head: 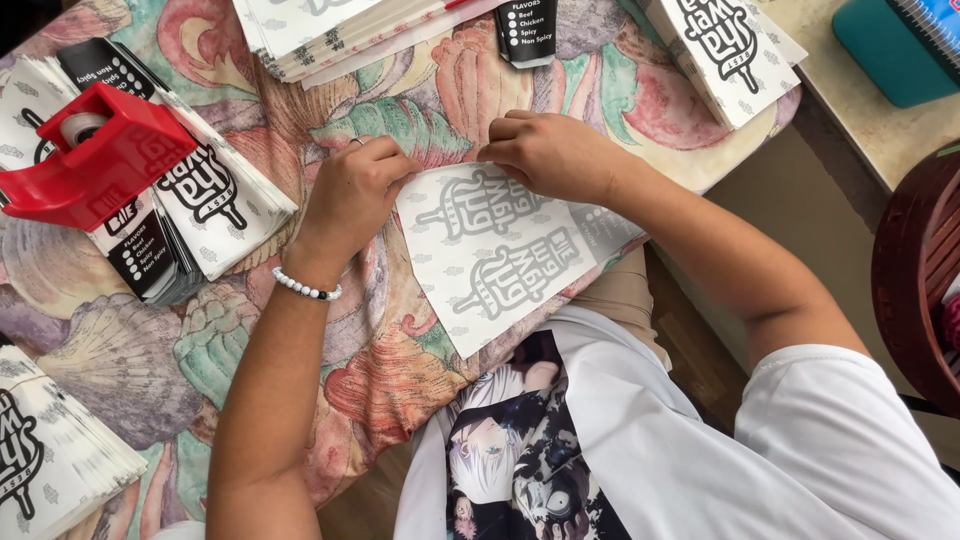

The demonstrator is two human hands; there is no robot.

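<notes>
A white paper wrapper (500,262) with grey printed motifs lies flat on the floral tablecloth (400,380), hanging slightly over the near table edge. My left hand (350,195), with a bead bracelet at the wrist, presses its fingertips on the wrapper's top left corner. My right hand (550,155) is curled over the wrapper's top edge, fingers pinching or folding the paper there. Both hands touch the same sheet.
A red tape dispenser (95,155) rests on a stack of printed wrappers (215,195) at the left. More wrapper stacks sit at the top (320,30), top right (725,50) and bottom left (45,460). A teal box (885,50) and a dark wooden chair (915,270) are at the right.
</notes>
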